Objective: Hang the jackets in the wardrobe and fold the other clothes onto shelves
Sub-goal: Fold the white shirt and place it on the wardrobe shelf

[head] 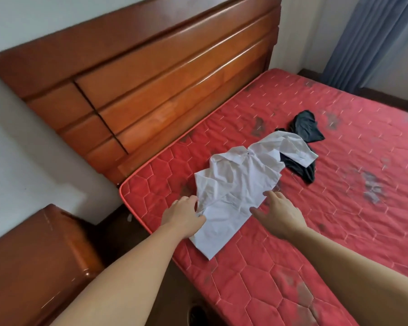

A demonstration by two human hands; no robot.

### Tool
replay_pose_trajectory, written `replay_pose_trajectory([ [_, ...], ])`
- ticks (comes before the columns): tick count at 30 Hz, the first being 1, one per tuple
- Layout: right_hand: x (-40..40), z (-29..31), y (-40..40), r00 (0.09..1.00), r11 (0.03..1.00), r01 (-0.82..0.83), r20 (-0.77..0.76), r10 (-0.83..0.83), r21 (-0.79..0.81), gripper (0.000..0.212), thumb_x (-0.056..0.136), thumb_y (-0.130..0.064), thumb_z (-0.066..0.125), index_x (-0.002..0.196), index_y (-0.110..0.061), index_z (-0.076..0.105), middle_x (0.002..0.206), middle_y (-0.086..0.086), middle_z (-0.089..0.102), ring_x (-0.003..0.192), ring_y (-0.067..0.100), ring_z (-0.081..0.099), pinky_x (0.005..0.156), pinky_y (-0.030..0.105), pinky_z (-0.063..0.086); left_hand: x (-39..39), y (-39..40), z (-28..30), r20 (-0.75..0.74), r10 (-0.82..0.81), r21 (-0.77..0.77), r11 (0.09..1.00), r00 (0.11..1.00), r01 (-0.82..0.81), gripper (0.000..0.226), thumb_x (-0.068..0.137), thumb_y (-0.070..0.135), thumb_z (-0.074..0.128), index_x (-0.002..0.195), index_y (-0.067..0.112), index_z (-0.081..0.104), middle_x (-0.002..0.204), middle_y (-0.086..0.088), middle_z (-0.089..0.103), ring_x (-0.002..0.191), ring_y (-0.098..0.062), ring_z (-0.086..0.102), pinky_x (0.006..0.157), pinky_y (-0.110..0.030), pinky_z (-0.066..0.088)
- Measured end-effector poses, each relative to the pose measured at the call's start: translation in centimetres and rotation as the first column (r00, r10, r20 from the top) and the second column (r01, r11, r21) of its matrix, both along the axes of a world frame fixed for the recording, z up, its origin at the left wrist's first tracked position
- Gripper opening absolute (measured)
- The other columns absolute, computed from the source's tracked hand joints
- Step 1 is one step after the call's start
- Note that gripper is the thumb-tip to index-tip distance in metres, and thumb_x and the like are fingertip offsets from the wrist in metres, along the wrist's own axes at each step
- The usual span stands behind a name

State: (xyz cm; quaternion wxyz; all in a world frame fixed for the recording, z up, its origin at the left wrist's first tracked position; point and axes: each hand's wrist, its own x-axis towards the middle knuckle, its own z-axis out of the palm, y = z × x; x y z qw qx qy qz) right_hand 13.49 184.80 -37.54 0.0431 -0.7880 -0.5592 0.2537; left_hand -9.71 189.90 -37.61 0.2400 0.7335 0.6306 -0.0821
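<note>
A crumpled white shirt (240, 182) lies spread on the red quilted mattress (327, 208), its collar toward the headboard. My left hand (183, 215) pinches a fold at the shirt's left edge. Just right of the shirt's hem, my right hand (277, 212) hovers with fingers spread and nothing in it. A dark garment (305, 128) lies beyond the shirt, partly under its far sleeve. No wardrobe or shelf is in view.
A wooden headboard (151, 78) stands along the left of the bed. A wooden bedside cabinet (38, 260) sits at the lower left, with a dark floor gap beside the mattress. A blue-grey curtain (372, 38) hangs at the far right.
</note>
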Motion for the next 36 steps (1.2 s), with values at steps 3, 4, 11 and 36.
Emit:
replay_pose_trajectory([
  [3,-0.6,-2.7,3.1,1.000,0.998,0.001,-0.007,-0.002,-0.062,0.069,0.089,-0.061,0.049,0.144,-0.023,0.035,0.147,-0.002,0.041,0.127,0.022,0.047,0.102,0.046,0.042,-0.1,3.8,-3.0,-0.004,-0.001,-0.053,0.999,1.000,0.001,0.048,0.086,0.037,0.050,0.132,0.024,0.046,0.132,0.000,0.053,0.120,-0.023,0.051,0.094,-0.042,0.046],
  [4,-0.8,-3.9,4.5,1.000,0.997,0.005,-0.009,-0.006,-0.081,0.069,0.089,-0.061,0.049,0.144,-0.023,0.035,0.146,-0.002,0.041,0.127,0.022,0.047,0.101,0.046,0.042,-0.1,5.5,-4.4,-0.005,-0.008,-0.065,0.998,1.000,0.008,0.048,0.086,0.037,0.050,0.132,0.024,0.046,0.133,0.000,0.053,0.120,-0.023,0.051,0.095,-0.043,0.046],
  [11,-2.0,-14.3,14.7,0.998,0.981,0.057,-0.008,-0.059,-0.183,0.066,0.092,-0.053,0.051,0.146,-0.021,0.033,0.150,-0.001,0.038,0.129,0.025,0.046,0.100,0.043,0.044,0.2,18.3,-16.1,0.011,-0.091,-0.143,0.985,0.996,0.092,0.045,0.087,0.033,0.052,0.129,0.020,0.047,0.128,-0.002,0.057,0.115,-0.026,0.056,0.090,-0.039,0.048],
  [36,-3.0,-27.7,23.4,0.997,0.979,0.070,-0.016,-0.075,-0.190,0.018,0.083,-0.026,0.057,0.100,-0.023,0.064,0.104,0.004,0.047,0.099,0.032,0.056,0.074,0.034,0.045,2.8,26.0,-26.8,0.128,-0.409,-0.220,0.876,0.903,0.428,0.021,0.075,0.035,0.063,0.063,0.022,0.051,0.098,0.005,0.056,0.104,-0.020,0.045,0.095,-0.042,0.038],
])
